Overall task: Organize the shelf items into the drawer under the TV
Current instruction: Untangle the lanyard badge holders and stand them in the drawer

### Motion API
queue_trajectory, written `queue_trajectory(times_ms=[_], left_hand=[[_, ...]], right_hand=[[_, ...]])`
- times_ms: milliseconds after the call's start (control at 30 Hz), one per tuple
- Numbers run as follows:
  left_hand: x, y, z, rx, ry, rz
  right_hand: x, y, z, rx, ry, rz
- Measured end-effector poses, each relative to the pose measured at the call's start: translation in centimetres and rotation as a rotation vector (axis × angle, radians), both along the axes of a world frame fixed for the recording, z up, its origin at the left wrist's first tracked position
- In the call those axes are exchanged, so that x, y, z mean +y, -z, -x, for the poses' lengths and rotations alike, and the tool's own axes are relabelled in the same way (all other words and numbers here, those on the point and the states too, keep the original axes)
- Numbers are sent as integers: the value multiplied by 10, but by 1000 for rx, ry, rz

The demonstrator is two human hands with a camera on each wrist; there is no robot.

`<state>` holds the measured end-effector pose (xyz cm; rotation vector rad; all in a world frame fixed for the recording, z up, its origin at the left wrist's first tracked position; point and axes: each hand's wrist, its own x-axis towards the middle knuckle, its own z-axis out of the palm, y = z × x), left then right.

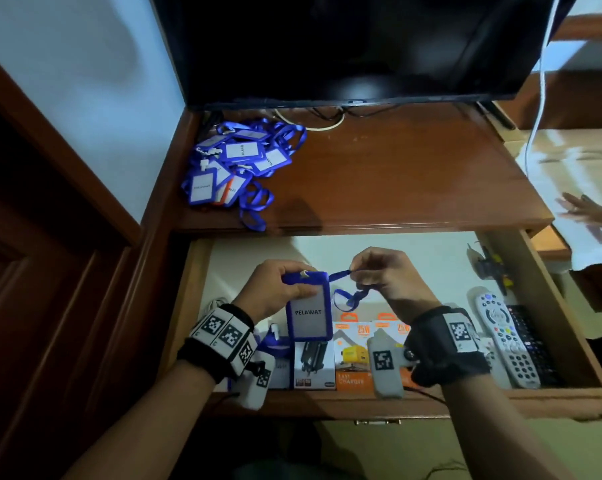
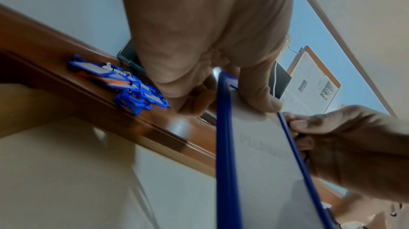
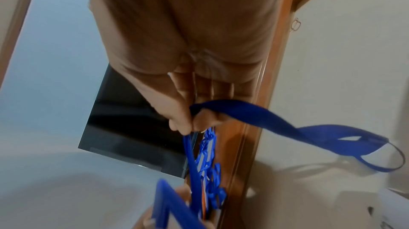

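Over the open drawer my left hand grips the top of a blue badge holder whose white card reads PELAWAT; the same badge holder fills the left wrist view. My right hand pinches its blue lanyard, and that lanyard trails off in a twisted loop. A pile of similar blue badge holders with lanyards lies on the wooden shelf under the TV, at its left end.
In the drawer lie charger boxes at the front, a grey remote and a black remote at the right. Another person's hand shows at the right edge. A wooden door stands to the left.
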<state>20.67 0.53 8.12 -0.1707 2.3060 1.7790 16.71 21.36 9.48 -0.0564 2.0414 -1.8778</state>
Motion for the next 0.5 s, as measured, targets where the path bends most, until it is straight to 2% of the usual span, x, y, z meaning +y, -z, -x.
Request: queue_trajectory(times_ms=[167,300,500], left_hand=[[-19,-7,0,-31,122,109],[-30,-7,2,-74,153,98],[-37,-5,5,-32,72,170]], right_hand=[[-10,-9,10,9,45,68],[-26,-11,21,9,171,79],[-36,-19,24,1,292,127]])
